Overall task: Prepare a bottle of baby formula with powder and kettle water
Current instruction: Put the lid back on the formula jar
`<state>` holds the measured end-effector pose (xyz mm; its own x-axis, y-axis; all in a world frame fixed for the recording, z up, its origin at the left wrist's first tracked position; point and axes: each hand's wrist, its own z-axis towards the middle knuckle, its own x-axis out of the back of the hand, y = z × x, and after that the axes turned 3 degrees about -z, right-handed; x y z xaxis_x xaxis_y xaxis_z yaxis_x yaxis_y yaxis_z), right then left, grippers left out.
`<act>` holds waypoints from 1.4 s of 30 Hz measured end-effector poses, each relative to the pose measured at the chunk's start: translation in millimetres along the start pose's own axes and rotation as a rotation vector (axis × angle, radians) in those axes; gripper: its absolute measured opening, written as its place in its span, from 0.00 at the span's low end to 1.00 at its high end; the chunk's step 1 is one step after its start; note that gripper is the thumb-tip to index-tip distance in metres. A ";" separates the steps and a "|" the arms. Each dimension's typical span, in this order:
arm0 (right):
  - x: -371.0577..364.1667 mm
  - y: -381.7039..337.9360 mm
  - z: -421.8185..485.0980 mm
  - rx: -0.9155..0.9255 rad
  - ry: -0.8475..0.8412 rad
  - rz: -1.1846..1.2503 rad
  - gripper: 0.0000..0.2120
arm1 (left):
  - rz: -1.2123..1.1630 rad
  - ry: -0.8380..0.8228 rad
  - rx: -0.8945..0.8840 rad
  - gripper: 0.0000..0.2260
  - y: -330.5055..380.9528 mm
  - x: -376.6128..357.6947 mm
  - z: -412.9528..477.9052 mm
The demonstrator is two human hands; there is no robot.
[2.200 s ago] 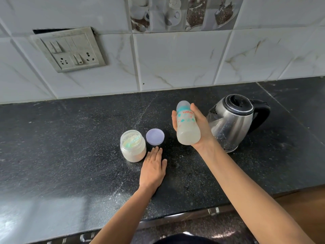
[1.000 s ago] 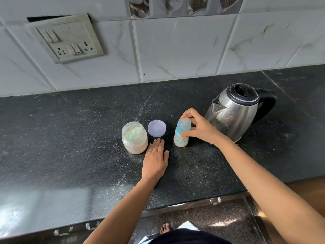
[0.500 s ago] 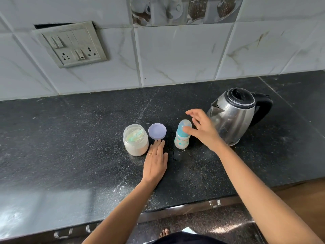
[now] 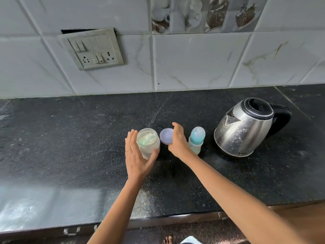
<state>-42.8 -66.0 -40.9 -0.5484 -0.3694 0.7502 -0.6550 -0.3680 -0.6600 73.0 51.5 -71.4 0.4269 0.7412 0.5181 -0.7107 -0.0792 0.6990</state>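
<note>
A capped baby bottle (image 4: 196, 140) with a blue top stands upright on the black counter (image 4: 70, 147), holding pale liquid. To its left lies a purple lid (image 4: 166, 136), then an open clear jar of white powder (image 4: 148, 142) with a green scoop inside. My left hand (image 4: 136, 155) is spread around the jar's left and front, fingers apart, thumb near its base; contact is unclear. My right hand (image 4: 177, 140) hovers open between lid and bottle, partly over the lid. A steel kettle (image 4: 244, 127) stands to the right.
A tiled wall with a switch and socket plate (image 4: 93, 50) rises behind the counter. The counter's front edge (image 4: 158, 219) runs below my forearms, with cabinet handles beneath. Powder dust speckles the black surface. A bare foot shows on the floor.
My right hand set the bottle down, let go and moved left toward the purple lid. My left hand lifted off the counter and came up around the powder jar.
</note>
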 end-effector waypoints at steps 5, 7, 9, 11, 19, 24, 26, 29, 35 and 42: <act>-17.8 3.4 42.5 -0.210 -0.156 -0.138 0.52 | -0.204 -0.218 0.201 0.45 -7.8 2.6 8.3; -22.4 6.1 51.0 -0.216 -0.171 -0.200 0.51 | -0.216 -0.204 0.220 0.43 -7.3 2.0 11.6; -25.4 7.9 53.3 -0.221 -0.170 -0.233 0.48 | -0.237 -0.179 0.242 0.40 -6.4 2.7 12.3; -27.1 9.6 52.6 -0.226 -0.141 -0.257 0.43 | -0.253 -0.177 0.252 0.38 -6.0 3.8 12.1; 10.6 -15.5 47.4 0.095 -0.229 -0.479 0.45 | -0.317 -0.145 0.294 0.32 -1.1 6.7 12.6; 60.7 -53.8 39.0 0.356 -0.461 -0.571 0.50 | -0.357 -0.143 0.332 0.33 0.2 7.1 10.1; 67.8 -68.7 36.4 0.395 -0.521 -0.487 0.49 | -0.357 -0.145 0.332 0.34 -0.7 7.3 9.6; 65.9 -85.8 34.3 0.478 -0.605 -0.381 0.46 | -0.374 -0.157 0.342 0.34 -1.9 7.8 9.3; 37.7 -86.9 40.7 0.602 -0.634 -0.427 0.36 | -0.462 -0.145 0.397 0.31 -5.8 5.0 6.1; 24.8 -76.0 43.8 0.590 -0.580 -0.384 0.32 | -0.467 -0.143 0.430 0.32 -10.2 2.4 7.3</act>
<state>16.1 -84.5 26.1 0.1043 -0.4440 0.8899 -0.2784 -0.8721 -0.4025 85.4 49.2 -73.6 0.7283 0.6683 0.1518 -0.1580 -0.0518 0.9861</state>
